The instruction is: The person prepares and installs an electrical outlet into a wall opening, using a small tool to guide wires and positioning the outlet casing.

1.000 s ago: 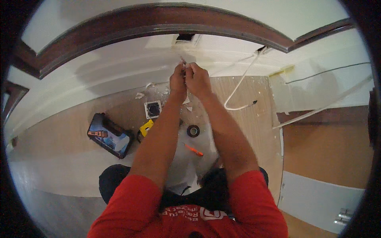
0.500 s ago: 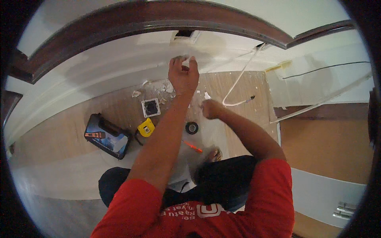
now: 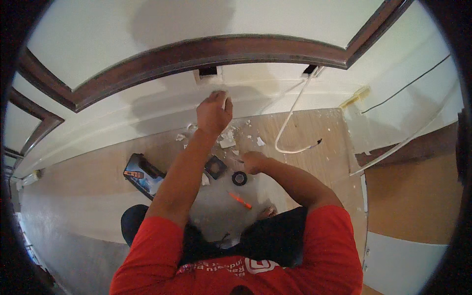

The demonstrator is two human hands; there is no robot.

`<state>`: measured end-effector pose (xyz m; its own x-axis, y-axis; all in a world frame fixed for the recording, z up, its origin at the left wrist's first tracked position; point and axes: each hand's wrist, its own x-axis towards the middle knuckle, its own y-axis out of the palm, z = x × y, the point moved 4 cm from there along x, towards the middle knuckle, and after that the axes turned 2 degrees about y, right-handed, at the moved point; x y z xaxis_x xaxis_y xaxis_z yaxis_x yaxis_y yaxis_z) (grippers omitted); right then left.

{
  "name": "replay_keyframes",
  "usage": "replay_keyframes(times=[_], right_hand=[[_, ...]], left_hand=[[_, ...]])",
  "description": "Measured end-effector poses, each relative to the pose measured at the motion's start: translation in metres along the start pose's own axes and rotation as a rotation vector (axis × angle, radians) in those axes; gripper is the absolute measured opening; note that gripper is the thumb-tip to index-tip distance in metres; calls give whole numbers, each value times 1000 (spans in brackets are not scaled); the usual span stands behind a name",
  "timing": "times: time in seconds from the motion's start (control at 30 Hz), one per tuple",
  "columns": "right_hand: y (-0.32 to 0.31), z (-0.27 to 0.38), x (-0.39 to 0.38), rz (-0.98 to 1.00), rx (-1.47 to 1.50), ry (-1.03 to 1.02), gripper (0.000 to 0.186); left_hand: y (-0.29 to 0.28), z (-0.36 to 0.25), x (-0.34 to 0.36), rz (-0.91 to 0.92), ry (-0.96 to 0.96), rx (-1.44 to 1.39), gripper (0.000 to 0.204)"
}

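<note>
My left hand (image 3: 215,113) is raised in front of the white wall, just below a square hole (image 3: 208,72) cut in it. Its fingers are curled together; a bit of white shows by the thumb, and what they hold, if anything, is unclear. Lower and to the right, my right hand (image 3: 253,161) is closed just above the floor, with something thin and blurred at its left side. Beneath it are a roll of black tape (image 3: 239,178) and an orange-handled tool (image 3: 240,200). A black square box (image 3: 215,167) lies beside my left forearm.
White rubble (image 3: 227,139) is scattered along the wall's foot. From a second wall hole (image 3: 309,70), a white cable (image 3: 294,104) hangs down to the floor. A black tool case (image 3: 143,176) lies left of my forearm. Dark wooden trim (image 3: 231,48) crosses the wall above.
The view has shifted, showing more wall on top. My left hand's fingers, apart before, are now curled in. The yellow tape measure no longer shows. My right hand stays closed near the floor.
</note>
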<state>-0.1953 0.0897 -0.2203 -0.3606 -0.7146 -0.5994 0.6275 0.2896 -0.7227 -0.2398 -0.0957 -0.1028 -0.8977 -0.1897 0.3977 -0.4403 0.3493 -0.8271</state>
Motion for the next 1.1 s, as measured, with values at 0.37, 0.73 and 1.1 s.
replay_keyframes(times=[0.37, 0.73, 1.1], right_hand=[[50, -55, 16, 277, 73, 118, 17], [47, -74, -3, 246, -167, 102, 22], [40, -46, 5, 78, -182, 13, 20]], left_hand=[[-6, -3, 59, 32, -106, 240, 59], [-18, -23, 6, 542, 68, 390, 73], [26, 41, -105, 1190, 175, 52, 44]])
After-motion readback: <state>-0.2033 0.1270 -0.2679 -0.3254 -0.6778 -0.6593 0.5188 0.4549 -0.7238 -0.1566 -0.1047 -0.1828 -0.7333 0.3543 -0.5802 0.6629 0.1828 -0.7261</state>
